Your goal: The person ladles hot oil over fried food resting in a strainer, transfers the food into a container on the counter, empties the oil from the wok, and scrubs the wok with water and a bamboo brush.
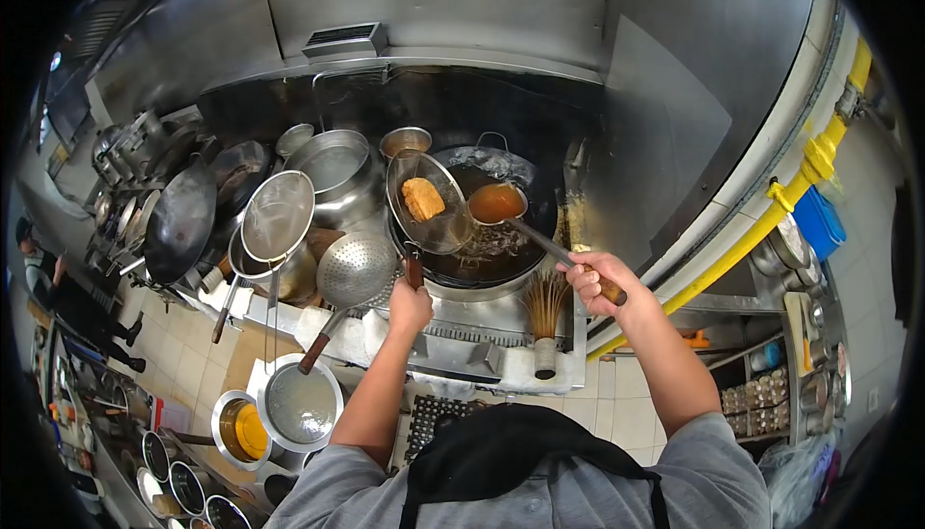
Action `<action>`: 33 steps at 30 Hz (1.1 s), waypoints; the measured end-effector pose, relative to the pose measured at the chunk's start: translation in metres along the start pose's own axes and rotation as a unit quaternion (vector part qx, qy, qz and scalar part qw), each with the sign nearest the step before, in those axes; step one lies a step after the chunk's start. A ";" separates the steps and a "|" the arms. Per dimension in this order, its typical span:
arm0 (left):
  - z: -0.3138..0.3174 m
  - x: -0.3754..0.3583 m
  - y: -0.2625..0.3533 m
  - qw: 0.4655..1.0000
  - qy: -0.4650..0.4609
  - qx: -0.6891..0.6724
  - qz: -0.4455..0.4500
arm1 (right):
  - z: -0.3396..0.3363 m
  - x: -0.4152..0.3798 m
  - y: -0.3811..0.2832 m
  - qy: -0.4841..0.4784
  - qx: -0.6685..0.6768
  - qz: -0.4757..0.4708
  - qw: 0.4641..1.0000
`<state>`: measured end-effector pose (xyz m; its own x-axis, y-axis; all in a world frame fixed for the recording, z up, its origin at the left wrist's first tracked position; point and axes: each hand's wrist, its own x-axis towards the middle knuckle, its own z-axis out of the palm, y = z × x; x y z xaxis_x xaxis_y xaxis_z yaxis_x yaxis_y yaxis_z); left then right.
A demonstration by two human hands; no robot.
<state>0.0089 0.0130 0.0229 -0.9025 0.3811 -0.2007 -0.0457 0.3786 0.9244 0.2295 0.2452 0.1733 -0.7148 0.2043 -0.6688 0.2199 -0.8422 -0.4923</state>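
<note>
My left hand [411, 305] grips the wooden handle of a round mesh strainer [448, 225], which is over the left side of a large dark wok [520, 261]. A golden-brown fried piece of food [422, 199] lies in the strainer. My right hand [595, 281] is closed round the handle of a long ladle [496, 203] full of orange-brown liquid. The ladle's bowl is above the wok, close beside the strainer's right rim. Dark liquid shows in the wok below. What the fried piece is, I cannot tell.
A perforated skimmer [356, 269], another strainer [277, 214] and a metal pot [330, 161] stand left of the wok. A bamboo brush [546, 322] lies at the stove's front right. Yellow pipe [817, 158] runs along the right. A person [67, 288] stands far left.
</note>
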 end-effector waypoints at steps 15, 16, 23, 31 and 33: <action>0.021 -0.013 0.007 0.993 -0.085 -0.074 -0.038 | 0.052 0.021 -0.012 -0.003 -0.126 -0.070 0.990; 0.020 -0.014 0.008 0.993 -0.086 -0.072 -0.039 | 0.054 0.022 -0.011 0.007 -0.141 -0.084 0.986; 0.015 -0.016 0.015 0.991 -0.100 -0.077 -0.040 | 0.057 0.027 -0.002 0.052 -0.280 -0.151 0.947; 0.014 -0.017 0.020 0.989 -0.100 -0.099 -0.051 | 0.045 0.026 0.004 0.051 -0.380 -0.207 0.900; 0.014 -0.016 0.019 0.989 -0.100 -0.102 -0.048 | 0.039 0.029 0.004 0.060 -0.401 -0.217 0.888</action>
<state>0.0283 0.0255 0.0390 -0.7873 0.5190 -0.3330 -0.2318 0.2514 0.9397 0.1838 0.2284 0.1742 -0.7825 0.5150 -0.3500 0.3779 -0.0541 -0.9243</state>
